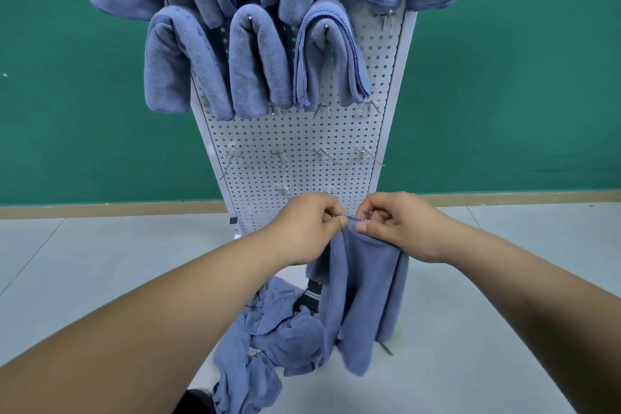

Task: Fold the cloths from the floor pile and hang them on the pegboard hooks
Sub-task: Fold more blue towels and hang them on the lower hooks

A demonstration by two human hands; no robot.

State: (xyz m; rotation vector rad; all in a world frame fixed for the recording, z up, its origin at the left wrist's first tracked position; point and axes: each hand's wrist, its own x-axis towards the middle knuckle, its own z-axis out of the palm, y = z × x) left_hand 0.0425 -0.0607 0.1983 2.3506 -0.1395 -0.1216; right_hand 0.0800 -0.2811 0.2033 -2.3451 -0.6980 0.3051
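Observation:
A blue cloth (364, 296) hangs down from both of my hands in front of the white pegboard (302, 158). My left hand (309, 225) and my right hand (400, 225) pinch its top edge close together, thumbs nearly touching. Below and to the left, a pile of crumpled blue cloths (268, 339) lies on the floor. Folded blue cloths (258, 60) hang over hooks in the pegboard's upper rows. Bare metal hooks (279, 155) stick out in the lower rows, just above my hands.
The pegboard stands against a green wall (504, 77) with a wooden baseboard (100, 208). Pale grey floor tiles (100, 262) spread on both sides. A dark shoe (311, 296) shows behind the hanging cloth.

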